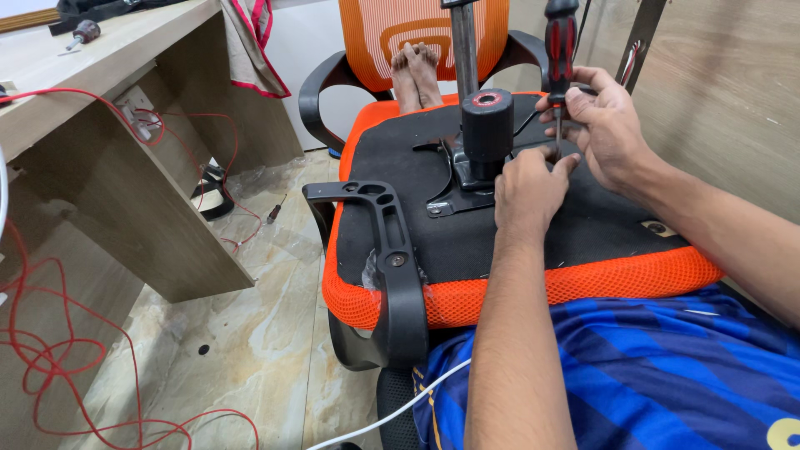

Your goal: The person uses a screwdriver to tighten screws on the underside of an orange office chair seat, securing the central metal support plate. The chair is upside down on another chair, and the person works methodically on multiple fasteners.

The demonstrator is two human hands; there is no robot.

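Note:
An orange mesh chair seat (583,287) lies upside down on my lap, its black underside up. A black metal mechanism plate with a cylindrical hub (487,125) is mounted at its centre. My right hand (604,125) grips a red and black screwdriver (560,50) held upright, tip down beside the plate. My left hand (527,187) rests on the seat underside at the screwdriver tip, fingers curled as if pinching something small that I cannot make out. A black armrest (392,267) is fixed to the seat's left side.
Another orange mesh chair (375,42) stands ahead with a person's bare feet (417,75) on it. A wooden desk (108,108) is at left, with red wires (50,350) trailing to the marble floor. A small screwdriver (274,212) lies on the floor, another (83,33) on the desk.

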